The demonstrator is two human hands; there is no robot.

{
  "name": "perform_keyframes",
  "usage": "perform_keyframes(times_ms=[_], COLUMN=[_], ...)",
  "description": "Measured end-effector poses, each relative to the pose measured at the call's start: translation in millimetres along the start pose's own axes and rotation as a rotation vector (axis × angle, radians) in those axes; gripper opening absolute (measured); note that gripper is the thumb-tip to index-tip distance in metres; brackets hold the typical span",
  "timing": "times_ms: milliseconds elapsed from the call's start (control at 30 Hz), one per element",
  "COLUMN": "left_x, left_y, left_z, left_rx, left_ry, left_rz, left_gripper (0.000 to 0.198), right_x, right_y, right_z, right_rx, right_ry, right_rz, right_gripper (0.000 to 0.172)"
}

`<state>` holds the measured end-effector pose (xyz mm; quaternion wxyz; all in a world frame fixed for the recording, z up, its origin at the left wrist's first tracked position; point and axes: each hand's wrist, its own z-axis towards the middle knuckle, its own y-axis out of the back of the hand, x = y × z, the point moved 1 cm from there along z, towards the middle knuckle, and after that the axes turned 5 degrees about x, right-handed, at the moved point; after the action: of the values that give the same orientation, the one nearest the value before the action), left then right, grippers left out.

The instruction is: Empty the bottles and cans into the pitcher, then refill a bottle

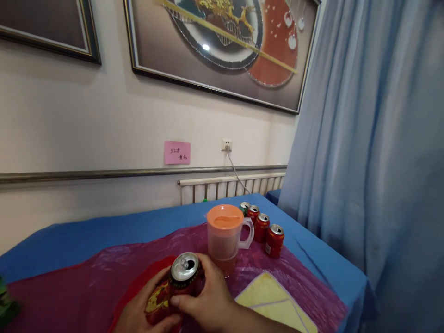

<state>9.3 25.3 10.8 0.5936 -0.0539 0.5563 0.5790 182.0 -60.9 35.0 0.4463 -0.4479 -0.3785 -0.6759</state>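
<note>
An opened drink can [185, 267] with a silver top and a dark rim is upright between my hands. My right hand [211, 296] is closed round its right side, thumb across the front. On the left, my left hand [147, 303] curls against the can too. A red surface with a gold pattern [157, 298] shows by my left fingers; I cannot tell whether it belongs to the same can. Just behind stands a clear plastic pitcher [224, 245] with an orange lid [225, 217] and some brownish liquid low inside. Part of a red tray or plate [133, 282] shows beneath my hands.
Several cans, mostly red [274, 243], stand in a row right of the pitcher. A folded yellow cloth [274, 300] lies at front right on purple plastic sheeting [86, 273] over a blue tablecloth [312, 249]. A blue curtain [347, 129] hangs at the right. Something green [7, 300] shows far left.
</note>
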Motion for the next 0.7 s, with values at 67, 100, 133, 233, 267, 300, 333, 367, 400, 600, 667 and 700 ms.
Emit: perform_keyframes(times_ms=[67,100,133,233,267,300,333,367,400,600,667,700], left_x=[3.1,4.8,6.6,12.0,14.2,16.9,20.1,23.7,27.5,36.3,31.0,27.9], left_y=[0.4,0.9,1.7,4.1,4.5,4.5,3.9,2.8,1.2,-12.4,-14.6,-14.8], left_z=[0.5,0.8,1.2,2.6,3.1,3.4,3.5,3.3,2.9,-1.0,-1.9,-2.2], left_rx=[-0.004,-0.011,-0.029,-0.093,-0.104,-0.106,-0.095,-0.084,-0.077,-0.143,-0.176,-0.187], left_ry=[0.002,0.009,0.019,0.053,0.057,0.055,0.05,0.044,0.035,0.038,0.065,0.078], left_rz=[-0.012,-0.008,0.0,0.037,0.042,0.046,0.049,0.057,0.069,0.143,0.146,0.149], left_gripper=[0.072,0.07,0.068,0.062,0.061,0.06,0.059,0.059,0.058,0.053,0.051,0.051], right_x=[7.5,10.1,11.4,4.7,-1.0,-8.1,-16.3,-25.1,-34.4,-84.8,-97.2,-102.4], right_y=[13.6,23.1,34.3,78.6,96.0,113.9,132.2,150.5,168.3,245.4,257.1,260.9], right_z=[-3.9,-7.3,-11.7,-30.0,-37.0,-43.8,-50.1,-55.9,-60.8,-73.9,-73.3,-72.4], right_rx=[-0.002,0.0,0.0,-0.073,-0.123,-0.166,-0.206,-0.274,-0.331,-0.59,-0.638,-0.651], right_ry=[0.029,0.042,0.052,0.041,0.032,0.018,0.007,-0.008,-0.033,-0.156,-0.169,-0.167], right_rz=[0.054,0.076,0.082,-0.033,-0.084,-0.127,-0.166,-0.211,-0.251,-0.377,-0.396,-0.404], right_gripper=[0.065,0.064,0.064,0.063,0.062,0.062,0.062,0.061,0.062,0.064,0.064,0.064])
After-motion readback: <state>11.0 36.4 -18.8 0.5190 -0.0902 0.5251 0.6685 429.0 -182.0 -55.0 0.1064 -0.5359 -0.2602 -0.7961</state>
